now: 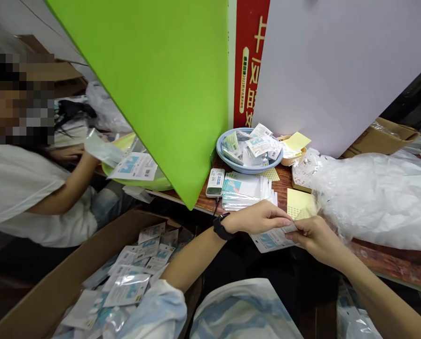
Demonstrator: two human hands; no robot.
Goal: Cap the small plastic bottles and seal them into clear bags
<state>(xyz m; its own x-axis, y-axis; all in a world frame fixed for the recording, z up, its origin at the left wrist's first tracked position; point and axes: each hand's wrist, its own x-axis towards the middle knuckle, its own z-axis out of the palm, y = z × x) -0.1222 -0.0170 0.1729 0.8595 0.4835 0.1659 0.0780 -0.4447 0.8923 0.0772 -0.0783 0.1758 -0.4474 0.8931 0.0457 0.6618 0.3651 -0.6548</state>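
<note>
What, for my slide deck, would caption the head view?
Right hand pinches a printed packet, left hand at its edge, near a blue basin of packets.

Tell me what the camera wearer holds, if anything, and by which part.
A packet, pinched at its right end in the picture by the right hand. The left hand lies over the packet's upper edge; whether it grips too cannot be told.

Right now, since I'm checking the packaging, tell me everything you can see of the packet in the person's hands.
The packet looks thin and flat, white with light-blue print and small markings too blurred to read. Whether it is paper or plastic film, I can't tell. It is held at a slant by the front edge of the table. The right hand pinches its right end; the left hand hides part of its upper edge.
</note>
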